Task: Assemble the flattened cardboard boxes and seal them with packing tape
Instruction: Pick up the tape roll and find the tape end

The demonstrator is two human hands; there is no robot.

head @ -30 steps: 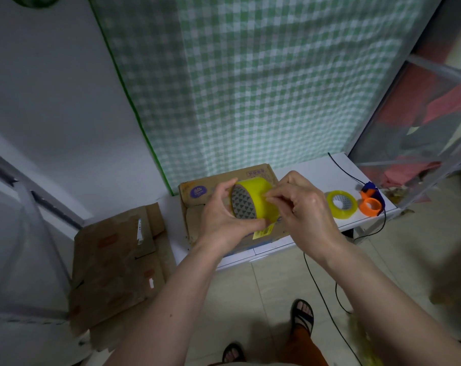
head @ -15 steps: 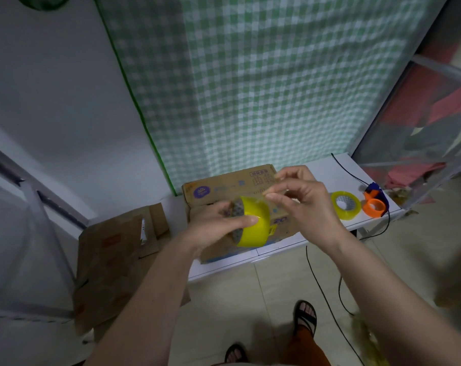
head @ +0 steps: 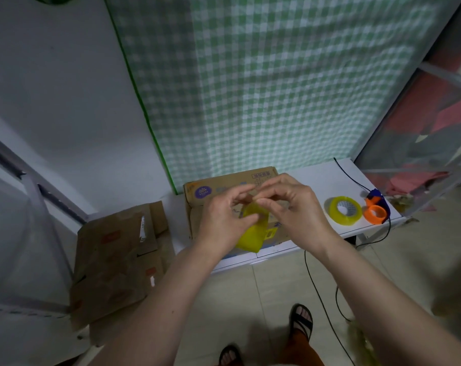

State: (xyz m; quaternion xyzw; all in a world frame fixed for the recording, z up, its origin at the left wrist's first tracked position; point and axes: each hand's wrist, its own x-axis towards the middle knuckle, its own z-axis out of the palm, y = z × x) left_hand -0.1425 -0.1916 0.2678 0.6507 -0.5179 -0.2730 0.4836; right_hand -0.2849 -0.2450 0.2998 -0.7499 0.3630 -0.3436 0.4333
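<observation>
Left hand (head: 221,223) grips yellow tape roll (head: 251,231); right hand (head: 295,207) fingertips pinch tape end. Step: freeing end; next, pull strip onto cardboard box (head: 197,204).

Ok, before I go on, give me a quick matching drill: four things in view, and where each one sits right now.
Things:
1. tape roll in hand
2. spare tape roll
3. orange tape dispenser
4. flattened cardboard

Places:
A. leaning at the left, off the white table
B. at the table's right end
C. held by the left hand above the box
D. flat on the table, just left of the dispenser

Pairs: 1-C, 2-D, 3-B, 4-A
</observation>
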